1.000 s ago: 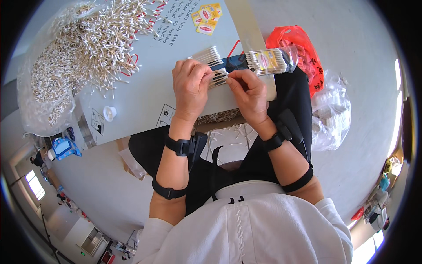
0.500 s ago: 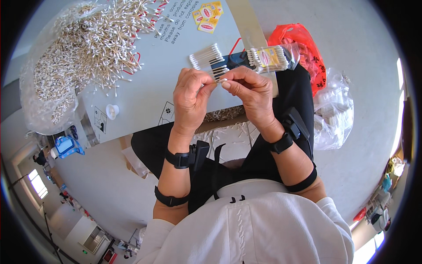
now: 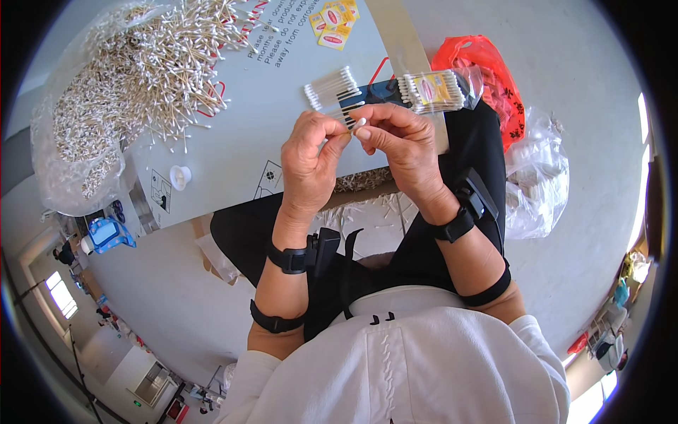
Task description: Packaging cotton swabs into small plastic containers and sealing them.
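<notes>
Holding a cotton swab (image 3: 359, 124) in the left hand (image 3: 309, 147), pinched narrow between thumb and forefinger; holding the right hand (image 3: 405, 150) close in at the white tip, thumb and forefinger bent around it, though unable to tell whether gripping or only touching; just beyond the fingertips, seeing a row of swabs (image 3: 329, 88) laid side by side on the grey worktop (image 3: 229, 166), tips roughly in line, with dark stripes showing near the hands; partly covered there, so not countable; judging that lot begun but incomplete, with neither card nor wrap visible on it; to the right of it, noting a dark blue piece (image 3: 379, 91), kind unclear; at the worktop's right edge, noting a flat bundle (image 3: 431, 92) of swabs with a yellow card inside, clear film at its outer end, neatly lined up and probably finished or close to it; farther off, finding yellow cards (image 3: 334, 25) overlapping, apparently unused; at far left, finding a large heap of loose swabs (image 3: 166, 60), partly inside a clear bag (image 3: 62, 198), hence plenty left over by the look of it; nearer than the heap, a small white cup (image 3: 180, 178); past the right edge, noting a red bag (image 3: 458, 48) and a translucent bag (image 3: 538, 180) with pale contents, too wrinkled to read for finished bundles.
</notes>
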`<state>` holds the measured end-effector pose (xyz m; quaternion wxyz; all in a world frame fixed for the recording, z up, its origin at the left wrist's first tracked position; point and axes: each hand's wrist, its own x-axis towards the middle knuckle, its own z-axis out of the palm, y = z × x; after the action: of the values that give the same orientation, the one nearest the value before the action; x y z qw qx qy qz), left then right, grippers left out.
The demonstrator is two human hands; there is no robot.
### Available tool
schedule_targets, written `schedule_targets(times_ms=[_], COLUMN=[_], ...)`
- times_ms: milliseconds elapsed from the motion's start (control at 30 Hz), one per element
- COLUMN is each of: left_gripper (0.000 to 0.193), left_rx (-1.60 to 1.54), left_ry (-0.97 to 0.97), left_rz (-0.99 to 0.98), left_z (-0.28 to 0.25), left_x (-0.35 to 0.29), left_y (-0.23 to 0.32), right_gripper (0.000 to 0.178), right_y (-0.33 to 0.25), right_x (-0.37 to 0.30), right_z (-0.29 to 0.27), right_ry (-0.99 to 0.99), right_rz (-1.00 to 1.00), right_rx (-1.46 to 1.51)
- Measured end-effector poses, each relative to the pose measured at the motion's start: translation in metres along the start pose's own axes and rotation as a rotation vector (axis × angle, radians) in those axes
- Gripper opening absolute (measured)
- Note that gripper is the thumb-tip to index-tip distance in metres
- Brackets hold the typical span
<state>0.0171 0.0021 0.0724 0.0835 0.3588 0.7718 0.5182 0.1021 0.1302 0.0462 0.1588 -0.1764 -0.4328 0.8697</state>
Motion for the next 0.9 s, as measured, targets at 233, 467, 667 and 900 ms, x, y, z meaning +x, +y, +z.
schedule_targets(times_ms=[233,467,667,900], left_gripper=[0.014,0.011,0.007,0.008], left_rx=[-0.015,0.013,-0.167,-0.160], left_ry=[-0.010,-0.165,-0.074,-0.054], left_rz=[-0.040,-0.173,-0.413,-0.444], left_z=[0.000,-0.006,0.004,0.012], left_x=[-0.004,-0.036,-0.051,-0.049], left_y=[0.004,-0.004,0.002,0.008], right_gripper=[0.011,0.005,0.009,0.012], right_y=[-0.006,-0.038,-0.017,-0.003], right_x=[0.001,0.015,-0.007,-0.023], right_z=[-0.002,-0.049,-0.036,-0.017], right_ry=[0.011,0.120,0.086,0.013], right_rz=[0.044,0.018,0.249,0.336], right_rx=[-0.024,-0.254,-0.224,-0.107])
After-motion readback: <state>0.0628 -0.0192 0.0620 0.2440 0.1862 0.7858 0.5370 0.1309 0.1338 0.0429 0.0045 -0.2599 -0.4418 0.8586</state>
